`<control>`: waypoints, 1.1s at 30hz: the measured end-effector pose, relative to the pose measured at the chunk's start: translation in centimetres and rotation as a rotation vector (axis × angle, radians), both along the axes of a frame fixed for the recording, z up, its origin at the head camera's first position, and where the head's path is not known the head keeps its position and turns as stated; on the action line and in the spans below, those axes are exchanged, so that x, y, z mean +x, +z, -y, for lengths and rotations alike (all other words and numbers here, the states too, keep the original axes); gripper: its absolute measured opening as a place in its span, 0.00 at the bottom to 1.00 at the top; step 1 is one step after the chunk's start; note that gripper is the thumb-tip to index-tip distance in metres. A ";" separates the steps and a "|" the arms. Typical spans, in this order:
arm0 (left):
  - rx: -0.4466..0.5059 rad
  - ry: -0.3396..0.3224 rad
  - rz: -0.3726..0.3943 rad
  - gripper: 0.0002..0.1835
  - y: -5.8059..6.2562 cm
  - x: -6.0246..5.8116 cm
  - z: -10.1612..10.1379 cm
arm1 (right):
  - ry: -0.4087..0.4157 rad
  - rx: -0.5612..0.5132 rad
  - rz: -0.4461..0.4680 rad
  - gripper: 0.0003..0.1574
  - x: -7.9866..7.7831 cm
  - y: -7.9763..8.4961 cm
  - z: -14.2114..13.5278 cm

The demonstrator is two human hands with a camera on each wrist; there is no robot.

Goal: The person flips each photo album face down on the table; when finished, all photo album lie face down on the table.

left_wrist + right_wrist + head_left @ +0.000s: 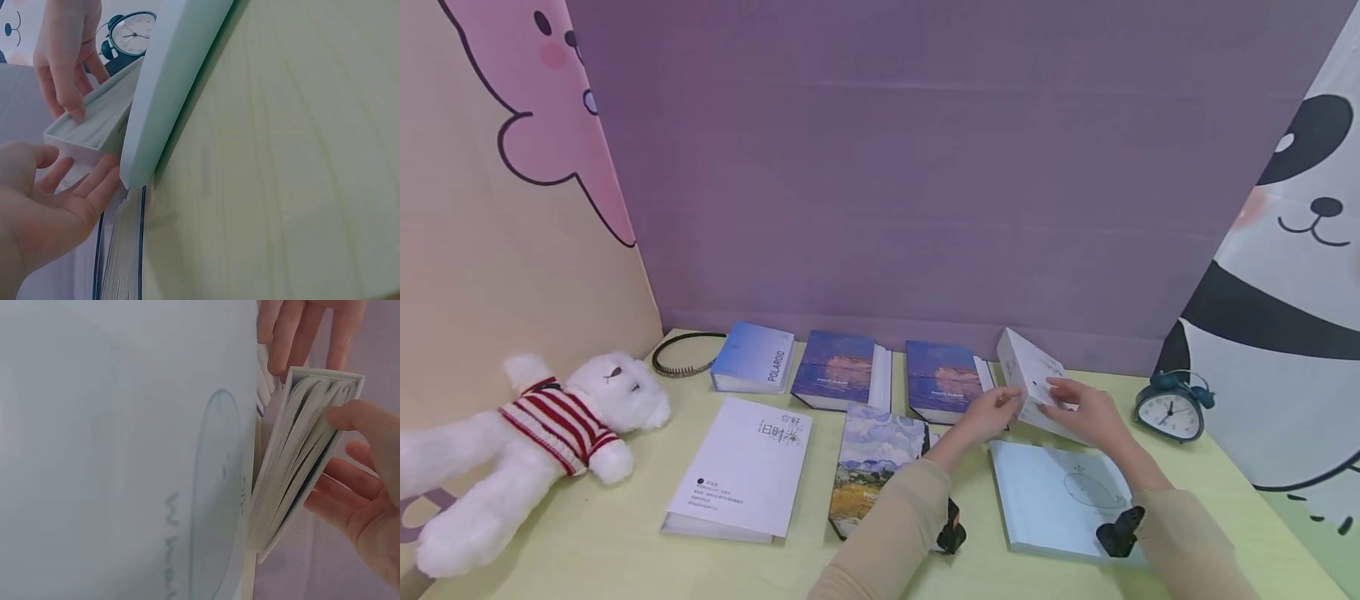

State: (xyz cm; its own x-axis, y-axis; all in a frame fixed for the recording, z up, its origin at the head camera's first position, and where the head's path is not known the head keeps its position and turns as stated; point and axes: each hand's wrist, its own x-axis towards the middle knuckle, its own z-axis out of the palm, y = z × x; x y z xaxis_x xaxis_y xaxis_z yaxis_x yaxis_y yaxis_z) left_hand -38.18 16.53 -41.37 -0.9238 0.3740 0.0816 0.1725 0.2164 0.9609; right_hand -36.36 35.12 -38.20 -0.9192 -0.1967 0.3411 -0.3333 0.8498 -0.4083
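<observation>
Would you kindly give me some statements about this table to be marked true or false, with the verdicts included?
1. The right hand holds the small white album. True.
2. The teddy bear wears a striped sweater. True.
3. The alarm clock stands right beside the bear. False: the alarm clock is across the table from it.
4. The headband lies on top of the Polaroid album. False: the headband lies beside the Polaroid album.
5. A pale blue book lies nearer the person than the small white album. True.

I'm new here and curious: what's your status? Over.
Right hand holding tilted white album. Left hand at its end. Pale-blue book close in front, apparently not blocking.
</observation>
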 end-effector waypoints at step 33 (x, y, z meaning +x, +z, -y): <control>0.251 -0.101 0.070 0.29 0.6 -0.1 -0.1 | 0.096 -0.160 -0.229 0.29 0.4 1.9 1.6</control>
